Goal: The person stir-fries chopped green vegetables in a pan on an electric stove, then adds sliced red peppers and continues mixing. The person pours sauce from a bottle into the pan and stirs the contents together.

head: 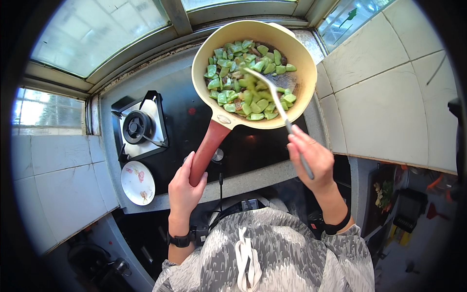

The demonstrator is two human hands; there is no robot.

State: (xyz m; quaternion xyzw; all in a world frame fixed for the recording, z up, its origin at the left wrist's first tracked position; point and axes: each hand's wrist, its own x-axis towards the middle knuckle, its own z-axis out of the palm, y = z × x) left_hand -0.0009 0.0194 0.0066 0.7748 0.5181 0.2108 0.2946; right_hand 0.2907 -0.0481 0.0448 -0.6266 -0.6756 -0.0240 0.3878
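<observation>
My left hand (186, 183) is wrapped around the red handle (208, 150) of a cream-coloured frying pan (305, 84). Inside the pan lie many cut pieces of flat green bean (222, 69), mixed with small brown bits that look like meat. Between the fingers of my right hand (313, 157) is the grey handle of a cooking spoon or spatula (276, 95). Its pale shaft reaches over the pan's near rim, and its head is among the beans, blurred and partly covered. The pan is over the right side of a black gas hob (182, 127); the burner beneath it is hidden.
A bare gas burner (136, 127) with black pan supports is on the hob's left. In front of it sits a white floral plate (138, 183). Windows (105, 33) stand behind, and a tiled wall (379, 106) rises close on the right. A control knob (217, 156) is near the pan handle.
</observation>
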